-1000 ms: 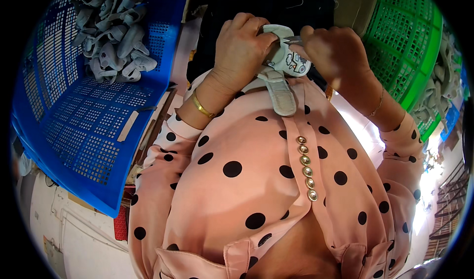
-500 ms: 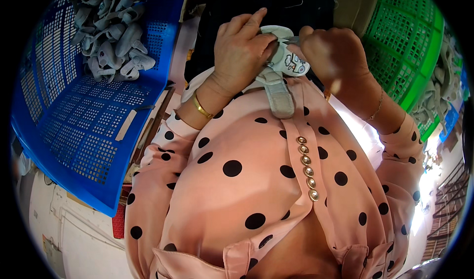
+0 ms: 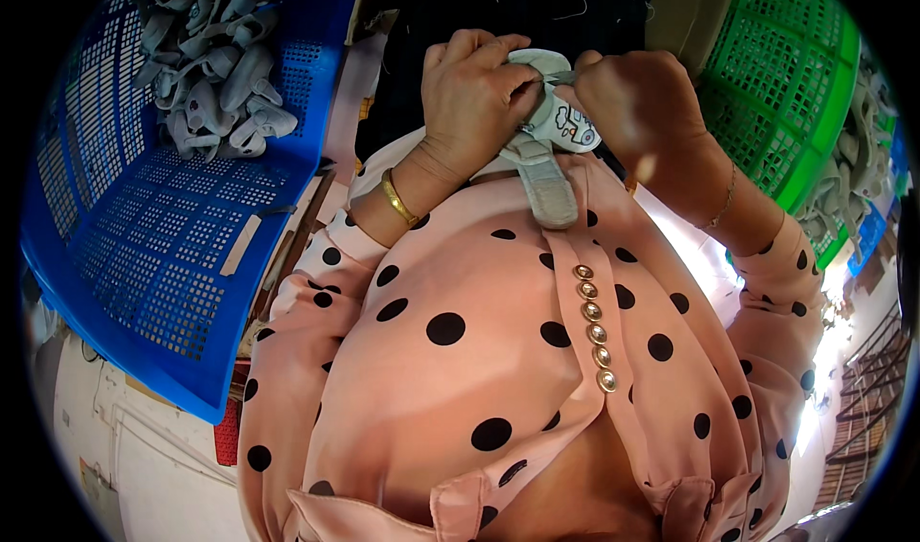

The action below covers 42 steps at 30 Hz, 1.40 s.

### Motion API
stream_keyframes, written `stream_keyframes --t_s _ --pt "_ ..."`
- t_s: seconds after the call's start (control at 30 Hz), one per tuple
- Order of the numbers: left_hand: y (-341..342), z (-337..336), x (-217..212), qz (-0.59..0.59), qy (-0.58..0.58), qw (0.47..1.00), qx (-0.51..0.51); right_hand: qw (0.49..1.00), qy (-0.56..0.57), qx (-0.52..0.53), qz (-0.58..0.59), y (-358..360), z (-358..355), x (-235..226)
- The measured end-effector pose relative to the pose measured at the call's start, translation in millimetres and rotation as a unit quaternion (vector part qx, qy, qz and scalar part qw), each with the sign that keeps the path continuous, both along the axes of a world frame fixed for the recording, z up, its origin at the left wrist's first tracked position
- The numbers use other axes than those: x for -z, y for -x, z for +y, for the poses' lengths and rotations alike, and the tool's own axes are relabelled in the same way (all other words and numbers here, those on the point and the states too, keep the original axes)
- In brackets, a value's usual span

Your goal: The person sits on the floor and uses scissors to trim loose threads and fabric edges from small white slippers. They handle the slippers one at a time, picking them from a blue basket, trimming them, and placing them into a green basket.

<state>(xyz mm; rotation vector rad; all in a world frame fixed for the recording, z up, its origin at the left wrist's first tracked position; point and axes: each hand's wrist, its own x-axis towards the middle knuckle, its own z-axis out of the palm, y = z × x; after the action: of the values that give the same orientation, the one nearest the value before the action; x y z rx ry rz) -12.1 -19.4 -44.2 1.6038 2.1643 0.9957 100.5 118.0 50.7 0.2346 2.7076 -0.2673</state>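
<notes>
A small pale grey-green child's shoe upper with a printed cartoon picture is between my hands, at the top middle. Its light strap hangs down over the front of my blouse. My left hand pinches the upper's left edge between thumb and fingers. On the other side, my right hand is closed in a fist against the upper. A thin greyish strip runs into the right fist at the thumb. Whether it is part of the upper or a tool, I cannot tell.
To the left, a blue perforated basket holds a heap of grey shoe uppers. A green perforated basket stands at the right, with more grey uppers beyond it. Loose threads lie on dark cloth past my hands.
The left hand's raised index finger has curled down toward the upper. Both hands otherwise keep nearly the same place and hold.
</notes>
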Motion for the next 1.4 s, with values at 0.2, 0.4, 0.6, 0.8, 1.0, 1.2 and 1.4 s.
stream_keyframes --t_s 0.2,0.4,0.6,0.8,1.0,1.2,1.4 --pt "-0.5 1.3 5.3 -0.017 -0.018 1.0 -0.013 0.999 -0.027 0.013 -0.035 7.1 -2.7 -2.8" --pt "-0.3 2.3 4.8 -0.018 -0.016 1.0 -0.01 0.998 -0.038 -0.023 -0.038 7.5 -2.3 4.4" --pt "0.9 3.0 3.0 -0.018 0.003 1.0 -0.004 0.999 -0.029 -0.037 -0.014 8.6 0.0 10.4" --pt "1.6 2.6 1.9 -0.025 0.007 1.0 0.003 0.996 -0.017 -0.084 0.003 8.5 1.9 19.6" --pt "3.2 2.1 0.3 -0.033 0.013 0.999 0.011 0.995 0.008 -0.052 -0.086 20.9 -6.4 13.5" --pt "6.3 0.3 0.8 -0.028 -0.004 0.999 0.021 0.993 -0.01 -0.037 -0.11 22.0 -6.9 11.9" --pt "27.8 -13.2 -10.8 -0.388 -0.071 0.914 -0.099 0.986 0.03 0.152 -0.067 -3.7 2.0 -18.3"
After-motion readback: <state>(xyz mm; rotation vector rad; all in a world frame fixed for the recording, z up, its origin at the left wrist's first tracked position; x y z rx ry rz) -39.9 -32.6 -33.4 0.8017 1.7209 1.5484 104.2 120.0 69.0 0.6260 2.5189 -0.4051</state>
